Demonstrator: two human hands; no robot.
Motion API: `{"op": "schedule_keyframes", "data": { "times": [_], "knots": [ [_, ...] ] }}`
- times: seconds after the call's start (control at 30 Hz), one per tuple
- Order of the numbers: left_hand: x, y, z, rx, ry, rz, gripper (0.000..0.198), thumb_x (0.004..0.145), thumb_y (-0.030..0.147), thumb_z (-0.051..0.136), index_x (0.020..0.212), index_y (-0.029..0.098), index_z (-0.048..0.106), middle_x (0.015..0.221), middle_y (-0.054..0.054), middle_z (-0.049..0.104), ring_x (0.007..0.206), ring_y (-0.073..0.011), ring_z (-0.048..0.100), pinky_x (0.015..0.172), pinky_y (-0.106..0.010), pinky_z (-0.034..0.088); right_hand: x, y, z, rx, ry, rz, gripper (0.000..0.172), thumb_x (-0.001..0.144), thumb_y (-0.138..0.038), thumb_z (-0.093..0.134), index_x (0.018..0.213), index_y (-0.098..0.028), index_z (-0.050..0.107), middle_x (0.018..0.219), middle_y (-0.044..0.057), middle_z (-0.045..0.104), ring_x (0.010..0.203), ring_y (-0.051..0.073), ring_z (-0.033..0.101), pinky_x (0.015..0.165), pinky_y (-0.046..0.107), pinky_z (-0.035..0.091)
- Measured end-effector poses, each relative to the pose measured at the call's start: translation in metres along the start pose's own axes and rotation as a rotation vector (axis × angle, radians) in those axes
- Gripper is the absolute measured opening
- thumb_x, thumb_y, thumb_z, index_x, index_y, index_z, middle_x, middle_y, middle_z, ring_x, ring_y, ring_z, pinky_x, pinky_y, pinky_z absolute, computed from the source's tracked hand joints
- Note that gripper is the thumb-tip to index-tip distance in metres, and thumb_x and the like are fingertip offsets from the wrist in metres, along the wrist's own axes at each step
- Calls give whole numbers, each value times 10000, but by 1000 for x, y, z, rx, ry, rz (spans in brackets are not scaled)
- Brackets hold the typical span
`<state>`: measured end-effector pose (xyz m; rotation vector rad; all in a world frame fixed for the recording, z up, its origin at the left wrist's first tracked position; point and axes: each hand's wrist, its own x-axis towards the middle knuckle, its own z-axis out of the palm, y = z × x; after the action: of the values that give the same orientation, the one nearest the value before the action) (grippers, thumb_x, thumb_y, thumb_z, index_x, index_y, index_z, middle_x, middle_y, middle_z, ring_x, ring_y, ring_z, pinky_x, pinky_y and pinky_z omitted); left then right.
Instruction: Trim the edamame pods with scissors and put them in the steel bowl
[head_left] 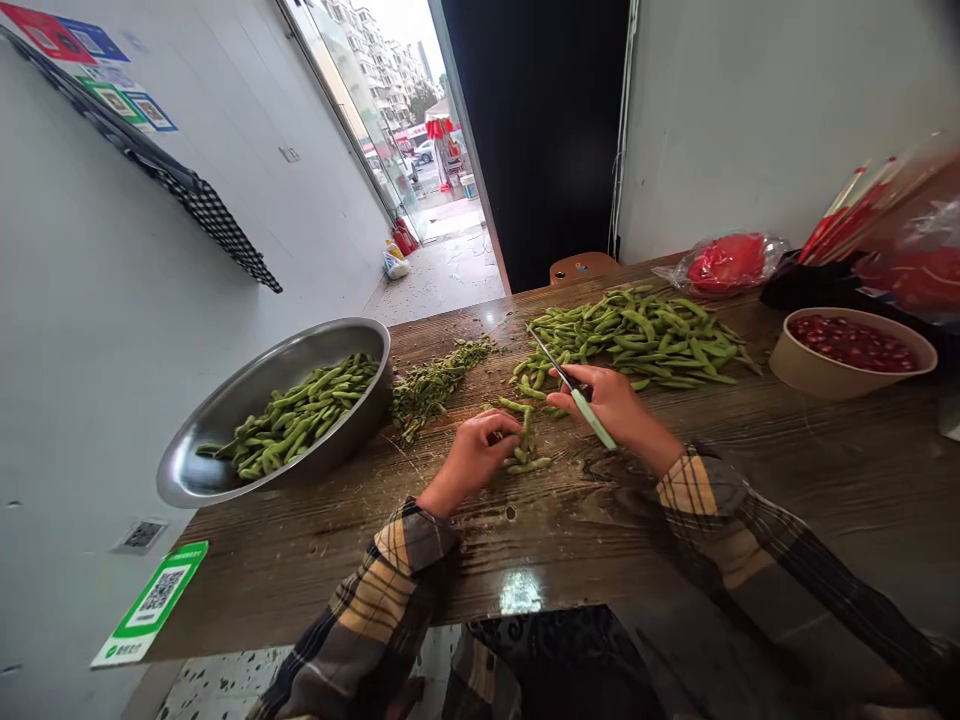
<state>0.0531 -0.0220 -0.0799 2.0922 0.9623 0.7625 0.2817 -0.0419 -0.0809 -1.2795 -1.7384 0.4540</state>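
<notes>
Near doorway (pixel 450 205), green pods (pixel 637 335) on wooden table (pixel 337 560)

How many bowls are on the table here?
2: the metal bowl of green pods at the left, and the tan bowl at the right. Others may be hidden behind it.

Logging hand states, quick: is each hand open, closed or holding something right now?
Left hand: partly curled beside green pods; whether it grips one cannot be told.
Right hand: closed, holding a green-handled knife.
</notes>
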Motion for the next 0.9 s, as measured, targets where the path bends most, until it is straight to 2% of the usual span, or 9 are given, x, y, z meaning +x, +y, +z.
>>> {"op": "schedule_keyframes", "data": {
  "times": [0.07, 0.17, 0.37, 0.5, 0.63, 0.9],
  "knots": [
    [-1, 6, -2, -246, 63, -129, 80, 757, 240, 690, 772, 165, 666, 773, -32, 647, 721, -143, 583, 689, -270, 451, -1, -2, 1, 5, -34, -18, 293, 817, -439, 620, 880, -160, 688, 749, 34, 667, 678, 181, 596, 637, 290, 428],
    [-3, 9, -3, -566, 101, -255, 156, 736, 271, 727, 799, 145, 660, 747, -14, 628, 661, -103, 548, 640, -232, 422, -4, -7, 3, 4, -61, -40, 310, 808, -431, 639, 973, -173, 683, 776, 36, 676, 710, 192, 608, 677, 308, 457],
    [-8, 2, -6, -860, 179, -332, 223, 681, 261, 783, 851, 156, 682, 735, -6, 625, 612, -78, 503, 548, -201, 346, -14, -14, 6, -37, -162, -86, 413, 767, -409, 700, 1107, -177, 656, 885, 67, 689, 780, 216, 642, 726, 338, 509],
    [-11, 7, -9, -961, 204, -338, 218, 683, 268, 780, 832, 153, 670, 701, 4, 610, 528, -53, 435, 498, -200, 312, -20, -15, 9, -87, -286, -124, 522, 741, -395, 727, 1211, -205, 604, 1054, 93, 656, 891, 240, 643, 759, 357, 534],
    [-12, 13, -9, -991, 228, -321, 238, 693, 296, 775, 830, 149, 649, 707, -5, 606, 554, -63, 462, 520, -195, 350, -22, -13, 14, -117, -349, -125, 525, 755, -389, 714, 1231, -207, 588, 1084, 99, 640, 895, 243, 646, 749, 364, 549],
    [-16, 13, 1, -836, 111, -225, 209, 741, 316, 737, 819, 141, 652, 726, -4, 588, 618, -80, 487, 563, -200, 365, -23, -18, 20, -52, -394, -173, 560, 747, -396, 729, 1244, -199, 561, 1112, 109, 630, 946, 252, 644, 808, 380, 545]
  ]
}}
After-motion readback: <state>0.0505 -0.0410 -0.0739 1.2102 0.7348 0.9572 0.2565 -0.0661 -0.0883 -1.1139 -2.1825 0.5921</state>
